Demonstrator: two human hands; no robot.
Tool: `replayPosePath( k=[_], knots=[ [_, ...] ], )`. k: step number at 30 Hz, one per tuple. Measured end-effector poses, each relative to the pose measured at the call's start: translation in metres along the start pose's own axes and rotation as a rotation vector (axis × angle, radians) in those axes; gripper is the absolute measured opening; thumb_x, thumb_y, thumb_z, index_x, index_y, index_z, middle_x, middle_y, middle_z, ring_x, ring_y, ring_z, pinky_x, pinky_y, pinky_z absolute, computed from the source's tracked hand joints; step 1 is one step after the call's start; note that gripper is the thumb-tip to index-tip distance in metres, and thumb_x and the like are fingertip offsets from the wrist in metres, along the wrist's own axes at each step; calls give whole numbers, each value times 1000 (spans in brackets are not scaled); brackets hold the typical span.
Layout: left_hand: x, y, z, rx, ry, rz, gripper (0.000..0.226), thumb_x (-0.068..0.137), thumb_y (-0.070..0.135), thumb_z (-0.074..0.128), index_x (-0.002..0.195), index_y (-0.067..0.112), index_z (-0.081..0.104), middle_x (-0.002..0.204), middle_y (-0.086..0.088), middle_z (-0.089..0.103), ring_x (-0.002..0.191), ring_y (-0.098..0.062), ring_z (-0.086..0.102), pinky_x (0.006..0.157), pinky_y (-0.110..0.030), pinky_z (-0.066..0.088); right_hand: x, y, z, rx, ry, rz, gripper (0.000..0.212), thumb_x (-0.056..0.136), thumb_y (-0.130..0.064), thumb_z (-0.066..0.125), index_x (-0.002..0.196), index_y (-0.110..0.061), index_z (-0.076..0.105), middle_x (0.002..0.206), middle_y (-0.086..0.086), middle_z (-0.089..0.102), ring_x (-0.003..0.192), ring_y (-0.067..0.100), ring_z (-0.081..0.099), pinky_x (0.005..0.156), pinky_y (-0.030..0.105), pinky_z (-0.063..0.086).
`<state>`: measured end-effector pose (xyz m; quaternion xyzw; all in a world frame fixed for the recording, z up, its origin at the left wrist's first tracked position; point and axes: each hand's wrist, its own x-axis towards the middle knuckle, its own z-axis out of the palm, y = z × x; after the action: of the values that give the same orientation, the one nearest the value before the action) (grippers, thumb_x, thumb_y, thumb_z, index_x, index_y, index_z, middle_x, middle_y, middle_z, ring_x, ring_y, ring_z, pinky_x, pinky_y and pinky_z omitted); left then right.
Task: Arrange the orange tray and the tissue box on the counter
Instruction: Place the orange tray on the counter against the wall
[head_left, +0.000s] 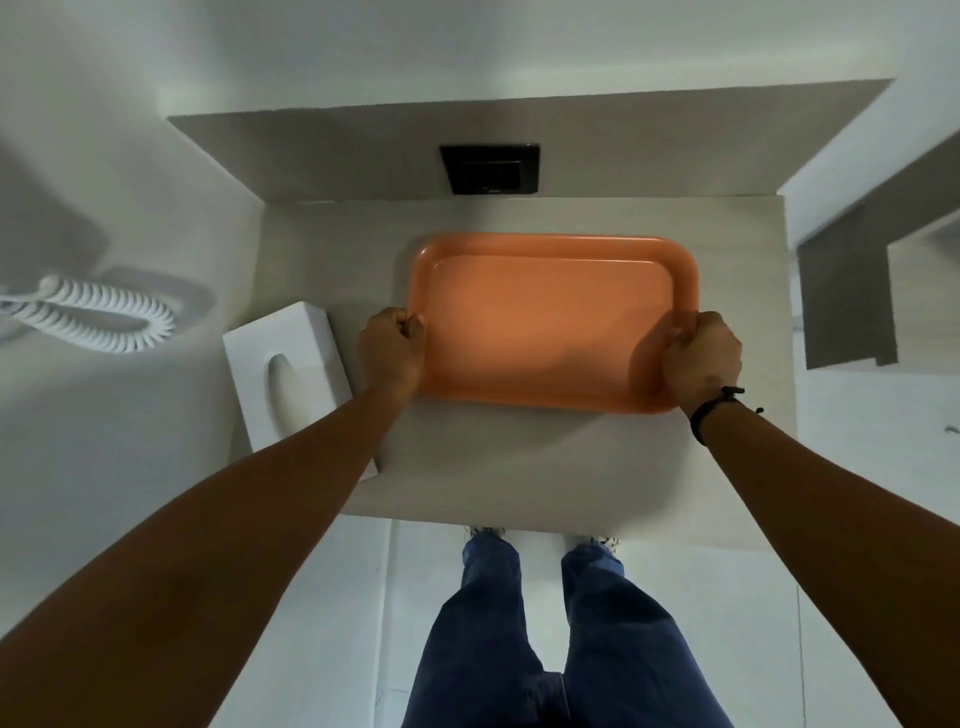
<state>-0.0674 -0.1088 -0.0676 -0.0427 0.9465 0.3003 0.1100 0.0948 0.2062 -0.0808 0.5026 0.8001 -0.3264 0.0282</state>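
An empty orange tray (550, 322) lies flat over the pale counter (519, 467), its long side running left to right. My left hand (392, 351) is closed on the tray's left rim and my right hand (701, 358) is closed on its right rim. A white tissue box (291, 374) with an oval slot on top sits at the counter's left edge, just left of my left forearm, which hides its near corner. I cannot tell whether the tray rests on the counter or hovers slightly above it.
A black wall plate (491, 169) sits on the back panel behind the tray. A white coiled cord (98, 314) hangs on the wall to the left. A grey ledge (852, 291) stands to the right. My legs and shoes (540, 623) are below the counter's front edge.
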Motion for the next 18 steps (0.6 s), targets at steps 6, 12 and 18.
replayPosePath(
  k=[6,12,18],
  knots=[
    [18,-3,-1,1,22,19,31,103,27,61,87,5,74,79,-10,72,78,-33,72,69,-33,53,16,-19,7,13,-5,7,32,105,-13,48,130,3,60,129,27,70,120,51,65,99,53,54],
    [5,3,0,84,49,116,47,109,30,56,144,0,59,142,-24,65,136,-41,59,112,-41,47,-5,-18,-1,-131,77,-94,56,104,-28,57,149,2,48,143,30,56,131,50,53,109,56,46],
    [-57,-27,16,381,-87,570,73,113,43,42,166,-2,23,174,-24,22,164,-39,16,135,-53,15,-66,5,11,-345,19,-560,66,112,-44,47,161,-1,37,161,24,48,150,45,45,116,58,47]
  ],
)
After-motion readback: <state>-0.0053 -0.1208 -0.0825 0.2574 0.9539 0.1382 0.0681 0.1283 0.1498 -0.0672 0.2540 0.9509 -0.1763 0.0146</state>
